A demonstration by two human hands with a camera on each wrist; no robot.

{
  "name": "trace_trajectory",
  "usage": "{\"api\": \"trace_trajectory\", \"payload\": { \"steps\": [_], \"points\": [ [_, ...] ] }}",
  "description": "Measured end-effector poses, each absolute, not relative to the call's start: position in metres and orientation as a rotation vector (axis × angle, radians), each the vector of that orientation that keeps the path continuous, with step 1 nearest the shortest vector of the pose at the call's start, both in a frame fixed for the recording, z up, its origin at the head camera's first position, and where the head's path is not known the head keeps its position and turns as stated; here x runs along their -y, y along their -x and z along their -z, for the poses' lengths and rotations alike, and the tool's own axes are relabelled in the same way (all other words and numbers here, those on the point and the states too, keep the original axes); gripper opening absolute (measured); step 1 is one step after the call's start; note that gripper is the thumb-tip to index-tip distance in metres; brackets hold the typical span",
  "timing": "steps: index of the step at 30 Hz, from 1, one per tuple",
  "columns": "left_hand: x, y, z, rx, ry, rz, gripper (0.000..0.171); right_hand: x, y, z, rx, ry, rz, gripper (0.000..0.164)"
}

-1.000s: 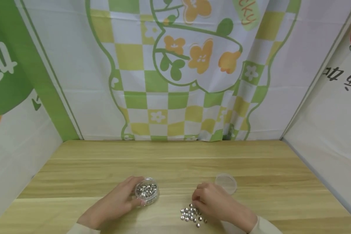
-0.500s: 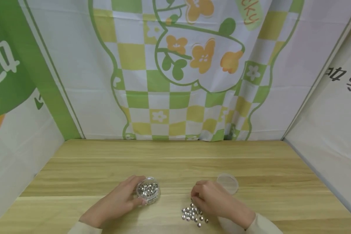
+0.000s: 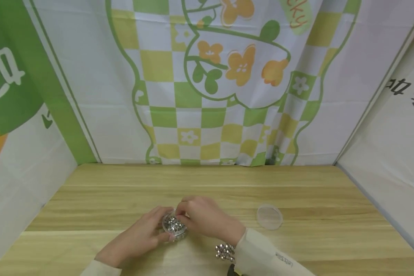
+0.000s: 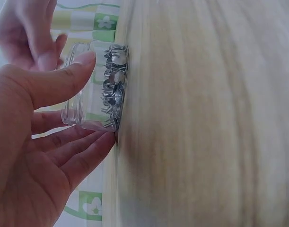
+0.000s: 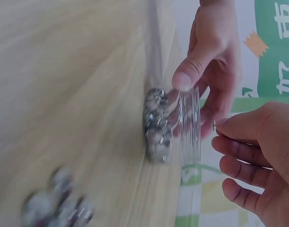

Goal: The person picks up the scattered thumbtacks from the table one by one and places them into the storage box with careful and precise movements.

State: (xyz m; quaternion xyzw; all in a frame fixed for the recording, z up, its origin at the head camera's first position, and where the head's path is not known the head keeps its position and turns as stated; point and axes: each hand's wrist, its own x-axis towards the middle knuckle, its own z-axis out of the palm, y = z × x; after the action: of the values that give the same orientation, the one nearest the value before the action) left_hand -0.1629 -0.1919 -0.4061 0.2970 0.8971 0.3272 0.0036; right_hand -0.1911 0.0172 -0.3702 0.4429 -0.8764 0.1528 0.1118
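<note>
A clear round jar stands on the table with silver thumbtacks heaped in its bottom. My left hand grips it from the left, thumb on the near side and fingers round the far side. Above the open mouth is my right hand, thumb and index finger together; a tiny part of what looks like a thumbtack shows between their tips in the right wrist view. A loose cluster of thumbtacks lies on the table, partly hidden by my right sleeve.
A clear round lid lies flat to the right of my right arm. At the bottom edge, a dark object shows beside the sleeve. Behind the wooden table hangs a checked, flowered curtain.
My right hand has moved left from the loose thumbtacks to above the jar mouth, uncovering the lid. My left hand keeps its grip on the jar, which stays in place.
</note>
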Motion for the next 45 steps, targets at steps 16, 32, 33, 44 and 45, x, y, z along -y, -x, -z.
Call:
{"api": "trace_trajectory", "payload": {
  "steps": [16, 32, 33, 44, 45],
  "points": [
    [0.191, 0.162, 0.403, -2.8, -0.938, -1.03, 0.063, -0.009, 0.19, 0.375, 2.53, -1.338, -0.43, 0.006],
    [0.189, 0.163, 0.405, -2.796, -0.907, -1.051, 0.065, -0.123, 0.142, 0.389, 2.641, -1.242, -0.489, 0.006],
    [0.189, 0.163, 0.405, -2.79, -0.906, -1.051, 0.066, -0.13, 0.138, 0.391, 2.64, -1.238, -0.484, 0.007],
    [0.19, 0.163, 0.405, -2.79, -0.877, -1.03, 0.069, -0.164, 0.114, 0.4, 2.742, -1.234, -0.525, 0.012],
    [0.19, 0.163, 0.405, -2.787, -0.878, -1.03, 0.069, -0.165, 0.114, 0.401, 2.745, -1.237, -0.532, 0.013]
  ]
}}
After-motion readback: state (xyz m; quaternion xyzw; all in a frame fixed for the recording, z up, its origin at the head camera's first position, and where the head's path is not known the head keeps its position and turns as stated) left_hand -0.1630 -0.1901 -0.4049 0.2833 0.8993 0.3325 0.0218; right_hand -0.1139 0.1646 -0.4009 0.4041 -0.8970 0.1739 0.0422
